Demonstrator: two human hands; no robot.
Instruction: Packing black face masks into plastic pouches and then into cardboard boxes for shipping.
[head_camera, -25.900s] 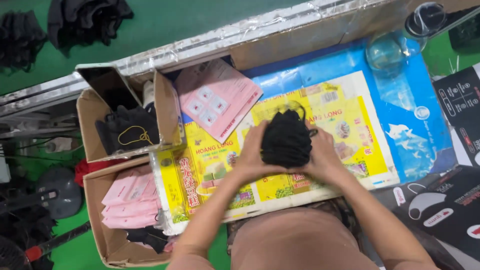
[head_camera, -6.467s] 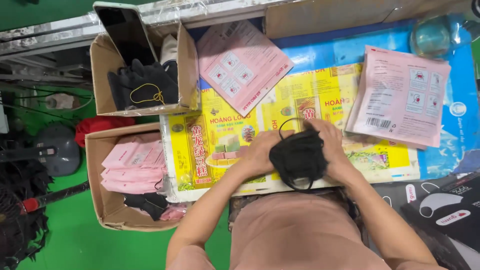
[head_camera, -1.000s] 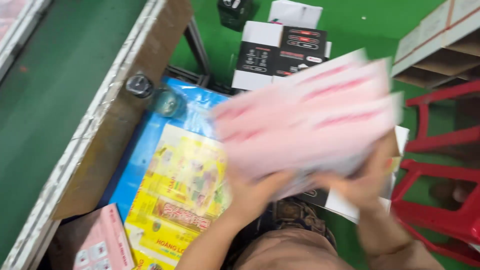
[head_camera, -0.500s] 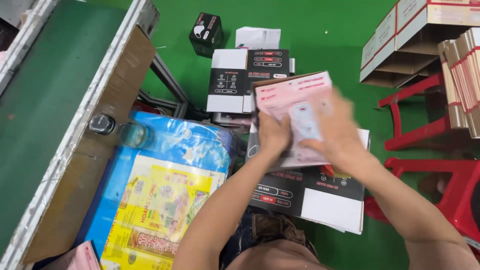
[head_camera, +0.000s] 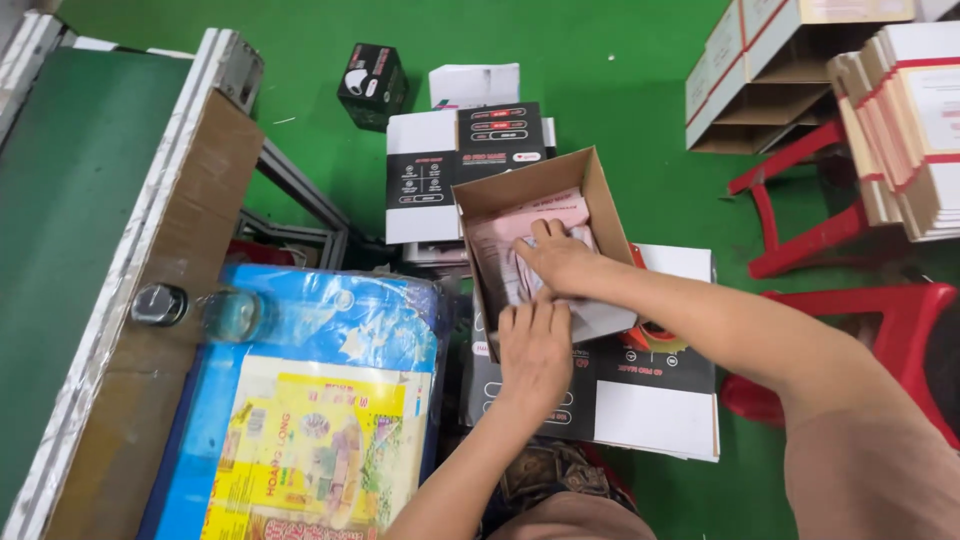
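A green floor (head_camera: 600, 60) fills the upper middle of the frame. Along the left edge a green conveyor (head_camera: 60, 230) is seen, bordered by a metal rail and a brown board. At lower left a worktable is covered by a blue plastic sheet (head_camera: 330, 320), with a yellow printed sheet (head_camera: 310, 450) laid on top. A clear bottle (head_camera: 195, 310) is laid on its side at the table's upper left corner.

At upper right, stacks of flat white cartons (head_camera: 900, 130) with red stripes are piled on a red stool (head_camera: 800, 210). A second red stool (head_camera: 880, 330) is seen at right, partly hidden by the person's arm. Flat black-and-white cartons (head_camera: 640, 400) are stacked at lower centre, with more (head_camera: 460, 160) at upper centre and a small black box (head_camera: 372, 82) beyond them.

In the centre an open brown box (head_camera: 540, 190) is resting on the black-and-white stack. Pink packets (head_camera: 505, 250) are lying inside it. The right hand (head_camera: 560, 265) is placed inside the box, fingers spread flat, pressing on the packets without grasping them. The left hand (head_camera: 535, 350) is laid open and flat against the near wall of the box, just below the right hand.
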